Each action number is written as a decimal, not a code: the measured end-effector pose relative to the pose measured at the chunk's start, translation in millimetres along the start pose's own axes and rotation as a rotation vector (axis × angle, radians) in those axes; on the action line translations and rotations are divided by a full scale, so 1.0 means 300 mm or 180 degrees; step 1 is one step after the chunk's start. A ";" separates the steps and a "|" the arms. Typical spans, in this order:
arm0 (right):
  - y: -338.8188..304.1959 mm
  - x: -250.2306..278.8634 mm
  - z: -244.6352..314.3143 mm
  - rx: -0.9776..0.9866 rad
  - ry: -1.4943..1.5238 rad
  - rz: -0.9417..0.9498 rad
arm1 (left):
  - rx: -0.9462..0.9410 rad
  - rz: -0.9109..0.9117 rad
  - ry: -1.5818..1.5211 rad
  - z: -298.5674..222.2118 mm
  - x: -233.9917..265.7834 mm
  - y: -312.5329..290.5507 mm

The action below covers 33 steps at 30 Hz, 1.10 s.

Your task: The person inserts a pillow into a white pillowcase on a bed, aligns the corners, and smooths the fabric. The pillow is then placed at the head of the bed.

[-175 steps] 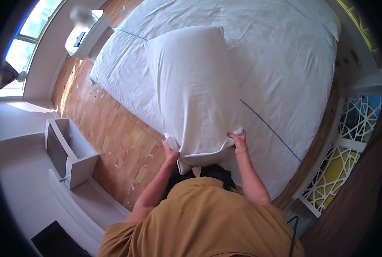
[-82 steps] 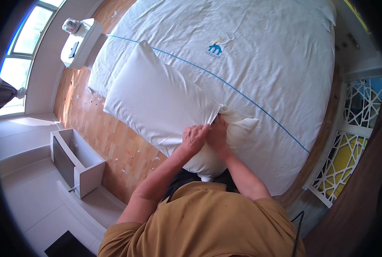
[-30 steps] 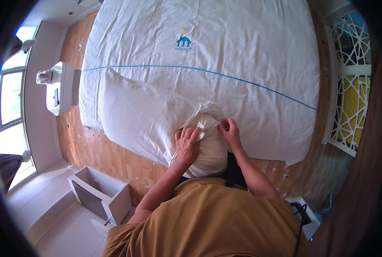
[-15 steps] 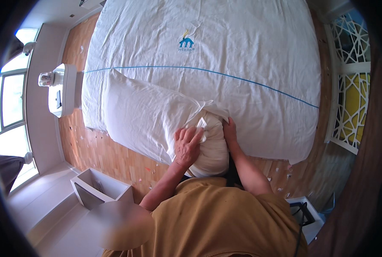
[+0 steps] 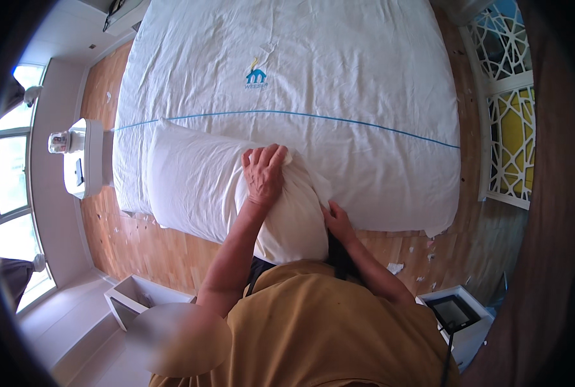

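A plump pillow point(image 5: 294, 226) lies at the near edge of the bed, its cream end against my body. A white pillowcase point(image 5: 191, 168) covers its left part, and the cream end bulges out to the right. My left hand point(image 5: 263, 175) is closed over the pillow's far side near the case opening, fingers curled down and their tips partly hidden. At the pillow's right side, my right hand point(image 5: 340, 222) pinches loose white cloth of the case, with the thumb uppermost. Some of the right fingers are hidden.
Beneath the pillow, a white bed cover point(image 5: 365, 84) with a blue line and a small blue emblem spreads over the bed. A white bedside table point(image 5: 92, 158) stands left. White lattice panels point(image 5: 510, 142) are at the right. Paper scraps point(image 5: 395, 267) litter the wood floor.
My left hand has moved up and away from me to the pillow's far side. The ties and folds at the opening are now covered or tucked down. My right hand has slid slightly nearer.
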State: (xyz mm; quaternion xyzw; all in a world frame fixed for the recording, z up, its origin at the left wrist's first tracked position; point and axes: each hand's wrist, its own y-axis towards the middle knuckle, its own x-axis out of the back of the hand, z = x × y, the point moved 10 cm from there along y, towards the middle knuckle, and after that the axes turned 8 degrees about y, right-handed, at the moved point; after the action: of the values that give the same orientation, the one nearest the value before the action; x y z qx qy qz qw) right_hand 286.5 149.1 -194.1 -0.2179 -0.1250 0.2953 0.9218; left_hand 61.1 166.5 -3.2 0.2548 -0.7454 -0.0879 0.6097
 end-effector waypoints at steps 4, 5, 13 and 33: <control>-0.075 -0.044 -0.102 -0.0110 0.0872 0.0509 | -0.0067 0.0013 0.0171 0.008 -0.044 0.014; -0.095 -0.052 -0.088 -0.0147 0.1081 0.0625 | -0.0079 -0.0010 0.0109 0.003 -0.042 0.015; -0.050 -0.032 0.126 0.0185 -0.0077 0.0033 | -0.0568 0.0622 -0.0626 -0.283 0.099 -0.024; 0.359 0.095 -0.004 -0.0423 -0.1381 -0.0683 | -0.1423 0.1569 0.0458 -0.098 -0.302 -0.044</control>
State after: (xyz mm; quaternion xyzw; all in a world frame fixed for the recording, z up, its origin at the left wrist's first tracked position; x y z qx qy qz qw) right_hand 256.7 244.5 -243.6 -0.1950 -0.3615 0.2267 0.8831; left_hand 104.2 204.6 -80.3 -0.0675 -0.7019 -0.0809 0.7044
